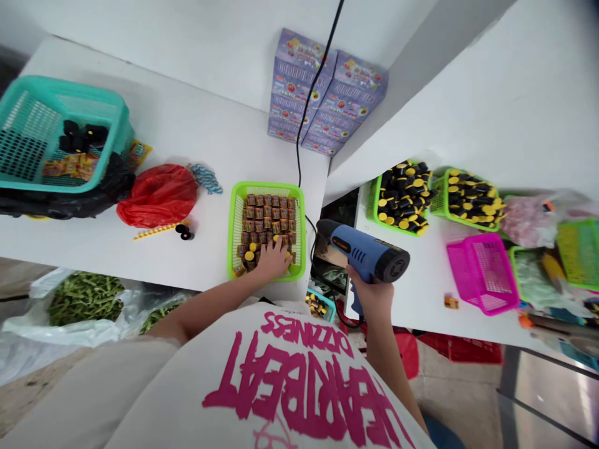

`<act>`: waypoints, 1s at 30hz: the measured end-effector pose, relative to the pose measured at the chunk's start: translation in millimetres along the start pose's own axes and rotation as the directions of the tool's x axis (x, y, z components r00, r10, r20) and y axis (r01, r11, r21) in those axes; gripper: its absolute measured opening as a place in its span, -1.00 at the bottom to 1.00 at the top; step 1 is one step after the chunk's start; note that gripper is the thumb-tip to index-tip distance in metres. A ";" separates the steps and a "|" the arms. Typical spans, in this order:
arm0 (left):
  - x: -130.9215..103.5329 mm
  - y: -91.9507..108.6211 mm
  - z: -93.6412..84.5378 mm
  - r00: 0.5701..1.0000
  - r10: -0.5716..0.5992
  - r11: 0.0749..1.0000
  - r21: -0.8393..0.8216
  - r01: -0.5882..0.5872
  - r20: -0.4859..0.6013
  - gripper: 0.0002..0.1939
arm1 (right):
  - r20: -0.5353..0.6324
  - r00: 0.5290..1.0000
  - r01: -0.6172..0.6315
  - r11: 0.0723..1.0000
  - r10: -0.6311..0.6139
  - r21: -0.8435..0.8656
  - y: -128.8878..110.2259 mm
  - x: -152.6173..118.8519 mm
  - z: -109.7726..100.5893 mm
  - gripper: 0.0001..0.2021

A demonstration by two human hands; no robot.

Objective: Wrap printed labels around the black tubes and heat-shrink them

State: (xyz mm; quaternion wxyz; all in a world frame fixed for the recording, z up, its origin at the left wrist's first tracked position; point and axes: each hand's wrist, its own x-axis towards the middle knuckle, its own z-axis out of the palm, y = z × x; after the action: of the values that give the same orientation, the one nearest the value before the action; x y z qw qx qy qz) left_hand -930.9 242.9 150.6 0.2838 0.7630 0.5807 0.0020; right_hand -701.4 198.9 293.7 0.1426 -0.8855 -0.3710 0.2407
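Observation:
A green basket (pixel 231 234) on the white table holds rows of small labelled containers (pixel 267 213), with several yellow caps near its front. My left hand (pixel 272 259) rests over the basket's front part, fingers spread and touching the containers. I cannot make out anything held in it. To the right of the basket, my right hand (pixel 374 296) grips the handle of a blue heat gun (pixel 365 249). The gun's dark nozzle points left, toward the basket, and is apart from the containers.
Purple boxes (pixel 327 93) stand stacked behind. At left are a teal basket (pixel 119 125) and a red bag (pixel 161 196). On the right table (pixel 421 299) are baskets of black, yellow-capped containers (pixel 405 193) and a pink basket (pixel 482 271). A black cable (pixel 311 93) hangs down.

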 end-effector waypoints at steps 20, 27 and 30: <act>-149.2 -89.9 -85.1 0.704 0.364 0.928 0.171 -0.331 -0.610 -0.74 | 0.341 0.844 0.455 0.889 -0.413 -0.050 -49.1 -15.9 55.8 -0.70; -106.9 -83.2 -124.2 0.733 0.087 0.994 0.011 -0.108 -0.675 -0.76 | 0.301 0.873 0.423 0.902 -0.383 -0.080 -30.8 -9.7 35.7 -0.66; -63.1 -69.8 -105.5 0.940 -0.015 0.993 -0.112 -0.025 -0.341 -0.65 | 0.200 0.918 0.371 0.920 -0.343 -0.128 -15.9 -11.5 22.1 -0.61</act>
State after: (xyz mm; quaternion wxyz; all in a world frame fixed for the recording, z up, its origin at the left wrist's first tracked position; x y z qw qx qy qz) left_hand -1048.3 243.8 229.3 0.2224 0.7351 0.6180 0.1682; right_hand -729.6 203.1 285.6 0.0783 -0.7869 -0.5561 0.2557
